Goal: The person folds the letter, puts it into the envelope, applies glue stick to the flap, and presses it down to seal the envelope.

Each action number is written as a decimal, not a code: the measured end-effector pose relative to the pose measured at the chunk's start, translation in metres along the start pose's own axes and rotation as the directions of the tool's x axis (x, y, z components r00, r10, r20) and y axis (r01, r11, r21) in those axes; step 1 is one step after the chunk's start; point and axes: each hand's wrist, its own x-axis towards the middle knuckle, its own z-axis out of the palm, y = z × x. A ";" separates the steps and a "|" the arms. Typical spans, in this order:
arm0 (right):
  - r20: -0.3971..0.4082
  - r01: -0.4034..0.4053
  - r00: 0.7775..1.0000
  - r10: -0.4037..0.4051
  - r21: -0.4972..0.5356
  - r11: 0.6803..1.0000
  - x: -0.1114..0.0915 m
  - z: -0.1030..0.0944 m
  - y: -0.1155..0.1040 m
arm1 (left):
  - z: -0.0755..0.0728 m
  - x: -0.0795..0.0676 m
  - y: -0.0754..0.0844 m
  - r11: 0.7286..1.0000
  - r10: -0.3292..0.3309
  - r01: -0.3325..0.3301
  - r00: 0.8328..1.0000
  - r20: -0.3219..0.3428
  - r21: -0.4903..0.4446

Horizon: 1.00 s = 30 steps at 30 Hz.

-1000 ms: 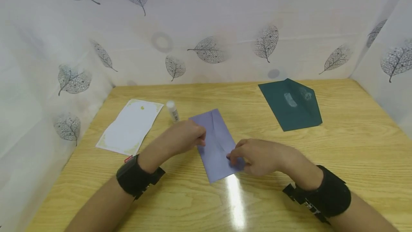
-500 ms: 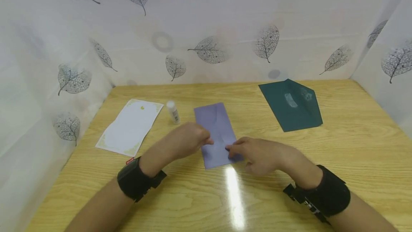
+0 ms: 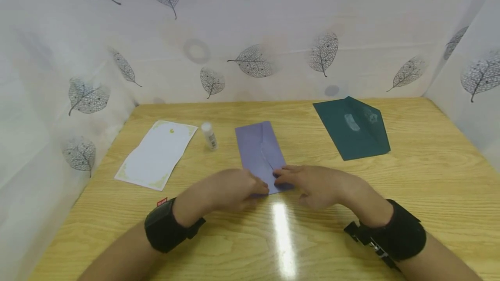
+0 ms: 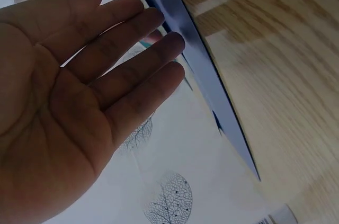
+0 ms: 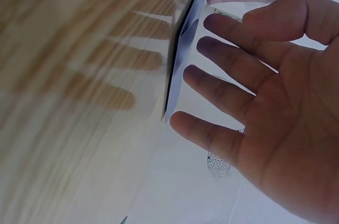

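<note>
A: Caught the left hand (image 3: pixel 230 191) palm down, fingers straight, grasping nothing, at the near-left corner of the flat lilac paper envelope (image 3: pixel 251 148). Same story on the right?

B: Found the right hand (image 3: pixel 318 185) equally unclenched, fingertips at the envelope's near-right edge, thumb apart. Saw no pinch anywhere!

A: Feared trouble?

B: Feared a crease or crooked flap, likeliest from uneven fingertip pressure. Could also have skidded askew on the smooth tabletop, if pushed harder from one side.

A: And the pose?

B: Saw both wrists bent inward, forearms slanting in from the near corners, a black wristband (image 3: pixel 166 227) on the left, another on the right.

A: Looked farther out?

B: Spotted a white capped cylindrical tube (image 3: pixel 209 137) just left of the envelope, a white paper sheet with gold corners (image 3: pixel 156 155) beyond that, a dark green paper envelope (image 3: pixel 347 142) well to the right, all on the yellow wood-grain table (image 3: pixel 234 246).
</note>
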 end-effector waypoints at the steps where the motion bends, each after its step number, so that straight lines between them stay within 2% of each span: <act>1: 0.002 -0.009 1.000 0.009 0.000 1.000 0.000 -0.001 0.000 | 0.001 0.000 0.000 1.000 -0.002 0.002 1.000 0.001 0.003; 12: -0.025 -0.071 0.997 0.071 -0.019 0.997 0.000 -0.008 0.002 | 0.002 -0.003 -0.005 0.998 -0.064 0.064 0.997 0.040 -0.004; 17: -0.034 -0.159 0.987 0.158 -0.028 0.987 -0.007 -0.014 0.008 | 0.001 -0.004 -0.006 0.995 -0.094 0.092 0.995 0.038 0.036; 22: -0.055 -0.241 0.969 0.240 -0.006 0.971 -0.015 -0.021 0.024 | 0.000 -0.006 -0.007 0.986 -0.161 0.156 0.984 0.072 0.064; 25: -0.058 -0.304 0.951 0.304 0.009 0.953 -0.018 -0.023 0.038 | 0.000 -0.006 -0.009 0.980 -0.193 0.186 0.976 0.103 0.076; 30: -0.048 -0.360 0.931 0.361 0.027 0.932 -0.020 -0.021 0.056 | 0.002 -0.006 -0.014 0.963 -0.264 0.251 0.954 0.143 0.100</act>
